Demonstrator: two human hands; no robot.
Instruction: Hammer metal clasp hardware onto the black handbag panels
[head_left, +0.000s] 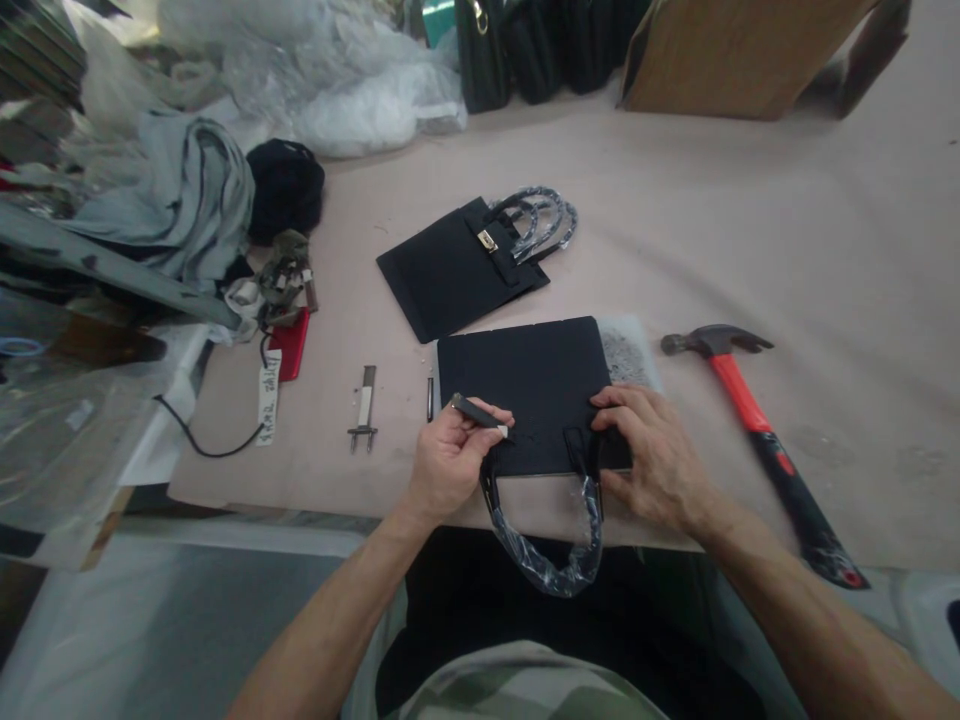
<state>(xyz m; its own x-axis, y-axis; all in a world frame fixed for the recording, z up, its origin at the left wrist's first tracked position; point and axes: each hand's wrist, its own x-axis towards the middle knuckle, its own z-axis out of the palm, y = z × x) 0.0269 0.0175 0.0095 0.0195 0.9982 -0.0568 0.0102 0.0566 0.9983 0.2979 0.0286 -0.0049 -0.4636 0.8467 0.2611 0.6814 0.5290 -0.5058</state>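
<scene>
A flat black bag panel (525, 370) lies at the table's front edge, with a plastic-wrapped handle (551, 575) hanging toward me over the edge. My left hand (454, 455) is closed in a pinch on a short dark strip with a pale end (480, 412), held over the panel's lower left near the handle's base. I cannot make out exactly what the strip is. My right hand (649, 450) is closed on the panel's right edge, beside the handle's other base. Beneath the panel, a pale speckled slab (634, 352) shows at the right.
Behind lies another black bag piece (450, 270) with wrapped handles. A hammer (757, 410) rests at right, a two-pronged metal punch (365, 405) at left. Cloth (187, 190), a red tagged item (292, 345), plastic bags (352, 90) and a cardboard box (735, 60) surround the area.
</scene>
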